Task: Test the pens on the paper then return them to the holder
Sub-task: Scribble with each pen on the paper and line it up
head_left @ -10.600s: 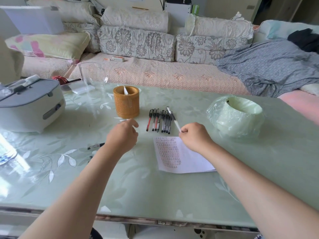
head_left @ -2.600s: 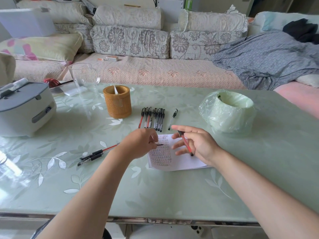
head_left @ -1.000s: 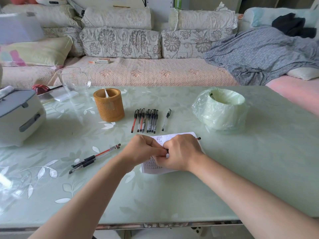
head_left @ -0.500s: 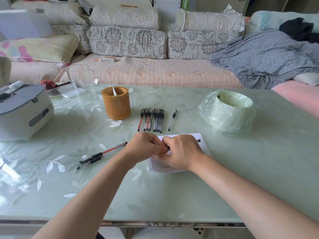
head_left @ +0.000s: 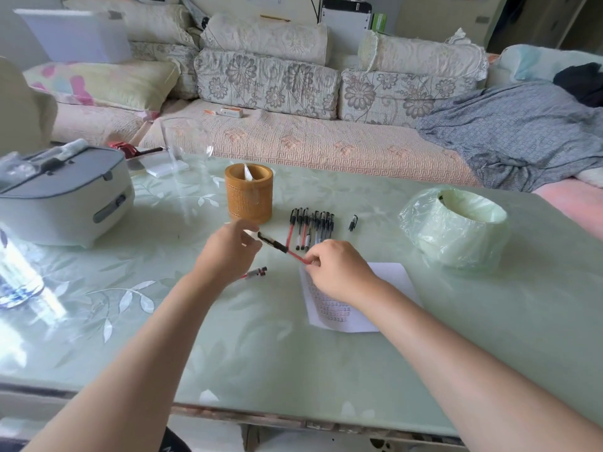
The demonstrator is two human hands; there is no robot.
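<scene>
Head view: green glass table (head_left: 293,370). Printed paper (head_left: 342,316) lay partly under the right hand (head_left: 339,270); left hand (head_left: 228,252) hung just before the bamboo holder (head_left: 248,194). Row of pens (head_left: 310,228) lay right of the holder, apparently awaiting test. Red pen (head_left: 287,250): right fingertips pinched its lower end, cap aimed holderward, presumably for return; left fingers curled at the cap, contact indeterminate.

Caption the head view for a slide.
Right hand pinches a red pen; left hand hovers at its black end, near the holder.
</scene>
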